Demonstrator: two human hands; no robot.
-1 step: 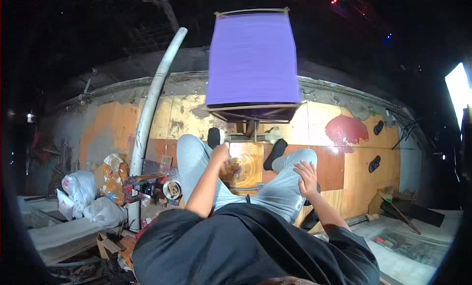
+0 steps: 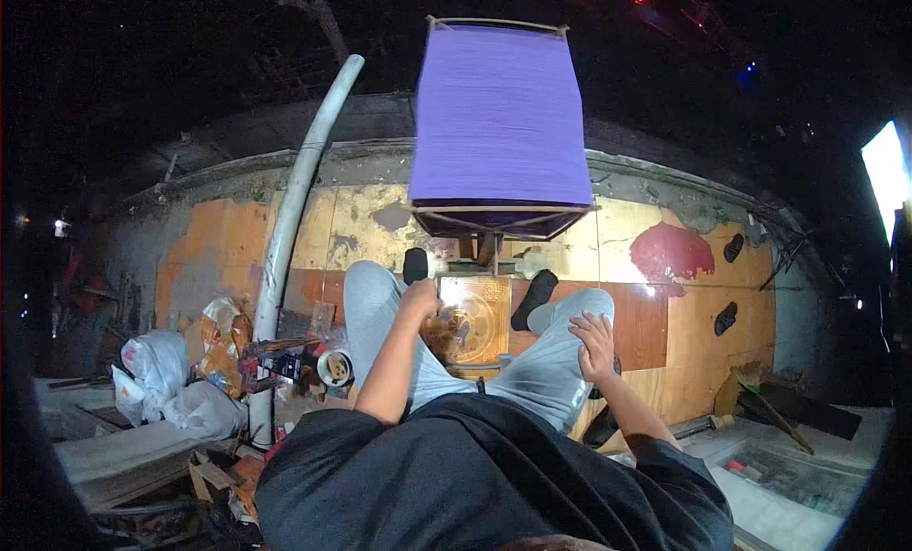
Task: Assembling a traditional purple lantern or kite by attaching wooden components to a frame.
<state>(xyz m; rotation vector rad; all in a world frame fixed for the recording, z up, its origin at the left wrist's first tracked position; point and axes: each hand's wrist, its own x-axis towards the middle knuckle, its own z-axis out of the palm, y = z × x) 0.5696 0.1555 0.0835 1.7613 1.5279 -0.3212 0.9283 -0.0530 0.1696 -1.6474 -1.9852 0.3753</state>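
A large wooden-framed reel (image 2: 501, 114), wound closely with purple yarn, stands in front of me. My left hand (image 2: 420, 297) is closed in a fist beside my left knee, a little below and left of the reel's lower bar. Whatever is in that fist is too small or hidden to make out. On my right knee, my right hand (image 2: 595, 345) rests with its fingers spread and nothing in it. Between my legs lies a shiny gold-patterned square (image 2: 484, 313). An upright support (image 2: 496, 254) shows under the reel.
A pale pipe (image 2: 294, 195) stands at my left. Near it are white plastic bags (image 2: 157, 361), an orange patterned bag (image 2: 223, 337) and a round container (image 2: 335, 367). A pair of dark slippers (image 2: 726, 318) lies on the floor at right, with a broom (image 2: 774, 413) lower down.
The purple reel appears slightly farther right and sharper than before. My left fist has shifted a little left and up, and is less blurred. The right hand stays on the knee.
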